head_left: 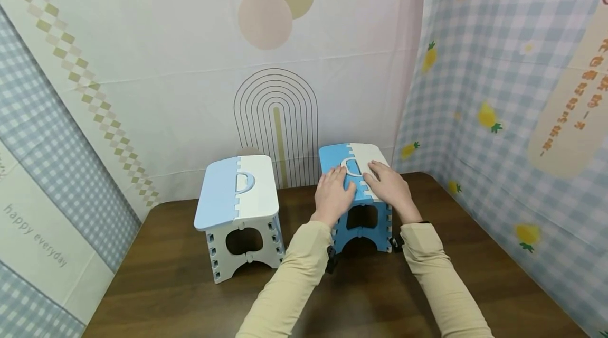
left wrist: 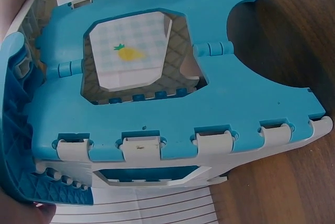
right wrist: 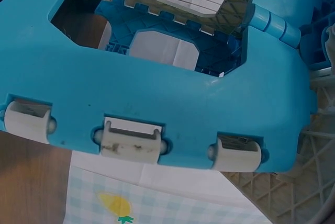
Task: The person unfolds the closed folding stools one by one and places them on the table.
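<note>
A bright blue and white folding stool (head_left: 362,222) stands unfolded on the brown table (head_left: 190,296), near the back right. Both hands lie flat on its seat. My left hand (head_left: 333,192) rests on the blue half, fingers straight, beside the white handle (head_left: 352,167). On the white half rests my right hand (head_left: 390,185), fingers also straight. The left wrist view shows the stool's blue side panel (left wrist: 199,114) with its cut-out. In the right wrist view the same stool's blue leg panel (right wrist: 172,98) and white hinge clips fill the frame.
A second unfolded stool (head_left: 237,206), pale blue and white, stands to the left on the table. Patterned cloth backdrops (head_left: 499,63) close in the back and both sides. Bare tabletop lies in front of both stools.
</note>
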A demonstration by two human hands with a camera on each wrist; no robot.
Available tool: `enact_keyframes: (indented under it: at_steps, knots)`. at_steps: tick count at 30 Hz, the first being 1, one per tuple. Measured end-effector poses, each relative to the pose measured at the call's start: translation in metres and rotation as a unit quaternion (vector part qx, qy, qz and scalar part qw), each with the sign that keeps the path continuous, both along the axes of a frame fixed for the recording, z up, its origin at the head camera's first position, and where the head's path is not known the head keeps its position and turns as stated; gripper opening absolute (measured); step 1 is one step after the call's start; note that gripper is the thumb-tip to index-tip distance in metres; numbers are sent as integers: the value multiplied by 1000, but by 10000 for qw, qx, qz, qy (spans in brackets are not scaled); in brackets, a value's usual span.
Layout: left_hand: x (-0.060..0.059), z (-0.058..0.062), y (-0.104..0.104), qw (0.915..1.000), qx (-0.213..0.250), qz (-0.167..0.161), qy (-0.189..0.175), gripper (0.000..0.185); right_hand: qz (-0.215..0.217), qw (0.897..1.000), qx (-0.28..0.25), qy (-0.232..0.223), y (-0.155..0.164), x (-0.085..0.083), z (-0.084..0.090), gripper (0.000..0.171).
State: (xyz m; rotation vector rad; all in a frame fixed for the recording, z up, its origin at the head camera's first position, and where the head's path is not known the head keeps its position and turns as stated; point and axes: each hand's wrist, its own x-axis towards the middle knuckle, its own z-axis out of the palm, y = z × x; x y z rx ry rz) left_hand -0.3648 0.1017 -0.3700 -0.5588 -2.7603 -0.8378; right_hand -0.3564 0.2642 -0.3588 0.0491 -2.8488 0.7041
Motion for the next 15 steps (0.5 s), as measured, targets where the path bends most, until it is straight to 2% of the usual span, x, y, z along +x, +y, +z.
enact_keyframes:
  at_steps: [12,15]
  knots:
    - [3,0,-16,9994,272,235,5,52,209,9997,77,35,-16,-7,0,56]
    - [2,-2,-21,9983,515,240,143,51,223,9997,57,128,-21,-8,0,56]
